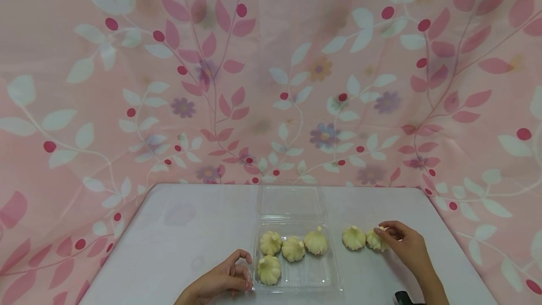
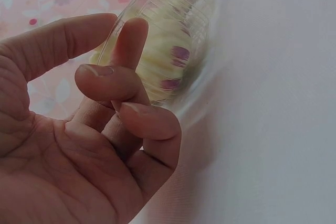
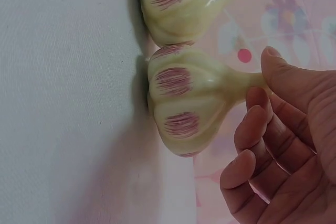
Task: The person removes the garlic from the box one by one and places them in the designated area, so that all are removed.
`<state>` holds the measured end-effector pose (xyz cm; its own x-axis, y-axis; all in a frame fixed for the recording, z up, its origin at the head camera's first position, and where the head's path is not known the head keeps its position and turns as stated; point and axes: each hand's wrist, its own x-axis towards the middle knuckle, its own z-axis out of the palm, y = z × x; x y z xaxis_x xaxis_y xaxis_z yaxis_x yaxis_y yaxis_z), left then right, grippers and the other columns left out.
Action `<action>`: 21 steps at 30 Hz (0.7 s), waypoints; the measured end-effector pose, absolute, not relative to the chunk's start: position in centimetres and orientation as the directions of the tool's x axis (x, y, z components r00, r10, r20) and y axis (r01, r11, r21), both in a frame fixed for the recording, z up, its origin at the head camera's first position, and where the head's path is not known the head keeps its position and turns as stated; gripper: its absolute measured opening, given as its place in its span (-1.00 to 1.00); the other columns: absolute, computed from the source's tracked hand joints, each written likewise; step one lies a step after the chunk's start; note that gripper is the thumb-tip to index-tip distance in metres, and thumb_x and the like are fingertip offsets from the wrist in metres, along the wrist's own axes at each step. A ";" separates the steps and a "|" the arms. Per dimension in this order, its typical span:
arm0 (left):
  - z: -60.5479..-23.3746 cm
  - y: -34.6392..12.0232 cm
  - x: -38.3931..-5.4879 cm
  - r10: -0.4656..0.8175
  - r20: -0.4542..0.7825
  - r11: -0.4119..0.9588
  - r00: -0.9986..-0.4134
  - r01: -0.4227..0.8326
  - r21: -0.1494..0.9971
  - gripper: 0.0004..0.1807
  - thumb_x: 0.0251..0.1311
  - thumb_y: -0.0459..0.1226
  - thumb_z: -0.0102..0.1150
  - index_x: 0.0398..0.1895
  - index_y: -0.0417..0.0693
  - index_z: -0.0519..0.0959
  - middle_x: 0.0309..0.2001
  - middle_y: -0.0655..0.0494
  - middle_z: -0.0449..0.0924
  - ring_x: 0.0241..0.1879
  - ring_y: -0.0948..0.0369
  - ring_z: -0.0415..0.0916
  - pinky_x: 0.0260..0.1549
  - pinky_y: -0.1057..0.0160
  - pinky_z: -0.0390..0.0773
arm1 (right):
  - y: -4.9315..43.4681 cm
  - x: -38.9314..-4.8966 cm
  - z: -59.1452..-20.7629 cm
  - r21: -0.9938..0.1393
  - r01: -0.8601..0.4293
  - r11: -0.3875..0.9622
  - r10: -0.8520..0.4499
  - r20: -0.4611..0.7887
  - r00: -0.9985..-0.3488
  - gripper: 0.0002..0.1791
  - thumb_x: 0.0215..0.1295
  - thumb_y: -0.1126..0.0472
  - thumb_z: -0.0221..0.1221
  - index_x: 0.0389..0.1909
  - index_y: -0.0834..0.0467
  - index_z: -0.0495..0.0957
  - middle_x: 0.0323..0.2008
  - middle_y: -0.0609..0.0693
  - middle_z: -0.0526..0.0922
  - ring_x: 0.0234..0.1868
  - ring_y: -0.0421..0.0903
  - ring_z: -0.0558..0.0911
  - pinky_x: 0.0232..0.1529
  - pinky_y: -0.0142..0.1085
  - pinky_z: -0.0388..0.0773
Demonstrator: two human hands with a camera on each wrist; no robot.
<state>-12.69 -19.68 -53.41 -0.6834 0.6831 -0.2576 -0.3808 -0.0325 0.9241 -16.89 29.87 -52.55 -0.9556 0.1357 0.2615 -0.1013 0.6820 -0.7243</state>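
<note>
My right hand [image 1: 404,244] pinches a garlic bulb [image 3: 178,103] by its stem, between thumb and fingertips. The bulb is pale with purple streaks, and its base is right at the white table. A second garlic bulb [image 1: 353,238] sits against it on the left. Several more bulbs [image 1: 293,248] lie in a clear plastic box [image 1: 313,276], whose hinged lid [image 1: 292,201] is laid back. At the box's left edge, my left hand [image 1: 222,276] holds the rim with its thumb and index finger; the other fingers [image 2: 155,121] are curled beside the wall.
The white table [image 1: 190,229] reaches back to a pink cloth [image 1: 262,84] printed with leaves and flowers. A black object [image 1: 402,298] shows at the bottom edge, near my right forearm.
</note>
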 end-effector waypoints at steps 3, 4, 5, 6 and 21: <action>-53.5 -19.6 -12.7 0.680 -0.263 -0.032 -0.684 -0.387 0.922 -0.43 0.29 -0.43 0.15 0.21 -0.31 0.06 -0.29 0.14 0.66 -0.36 0.26 0.54 -0.52 0.36 0.37 | 29.9 -16.8 -52.7 -0.722 -0.109 0.683 0.129 0.266 -0.955 -0.70 0.18 0.06 0.40 -0.17 0.16 0.67 -0.46 -0.11 0.65 -0.47 -0.32 0.55 -0.47 -0.42 0.46; -53.5 -19.6 -12.7 0.678 -0.265 -0.032 -0.685 -0.388 0.921 -0.43 0.29 -0.43 0.16 0.21 -0.32 0.05 -0.29 0.13 0.66 -0.37 0.26 0.54 -0.52 0.36 0.37 | 29.9 -16.8 -52.7 -0.721 -0.111 0.684 0.128 0.269 -0.955 -0.70 0.18 0.06 0.40 -0.17 0.16 0.67 -0.47 -0.11 0.65 -0.47 -0.32 0.55 -0.47 -0.42 0.46; -53.5 -19.6 -12.6 0.677 -0.268 -0.031 -0.686 -0.390 0.920 -0.42 0.29 -0.42 0.16 0.21 -0.32 0.05 -0.29 0.13 0.66 -0.37 0.26 0.53 -0.52 0.36 0.37 | 29.9 -16.8 -52.7 -0.720 -0.114 0.684 0.127 0.272 -0.954 -0.70 0.18 0.07 0.41 -0.17 0.16 0.67 -0.47 -0.11 0.64 -0.47 -0.31 0.55 -0.48 -0.42 0.46; -53.5 -19.6 -12.6 0.676 -0.270 -0.030 -0.686 -0.392 0.920 -0.42 0.29 -0.42 0.16 0.21 -0.32 0.05 -0.29 0.13 0.66 -0.37 0.26 0.53 -0.52 0.36 0.37 | 29.9 -16.8 -52.7 -0.719 -0.117 0.685 0.127 0.276 -0.953 -0.71 0.18 0.07 0.41 -0.17 0.16 0.67 -0.47 -0.11 0.64 -0.48 -0.31 0.55 -0.48 -0.42 0.46; -53.5 -19.6 -12.7 0.653 -0.288 -0.013 -0.701 -0.391 0.921 -0.42 0.24 -0.41 0.22 0.18 -0.28 0.11 -0.30 0.12 0.66 -0.40 0.27 0.51 -0.53 0.36 0.38 | 30.0 -16.6 -51.8 -0.681 -0.159 0.715 0.115 0.339 -0.934 -0.74 0.18 0.08 0.41 -0.16 0.10 0.66 -0.48 -0.11 0.64 -0.48 -0.29 0.56 -0.51 -0.40 0.48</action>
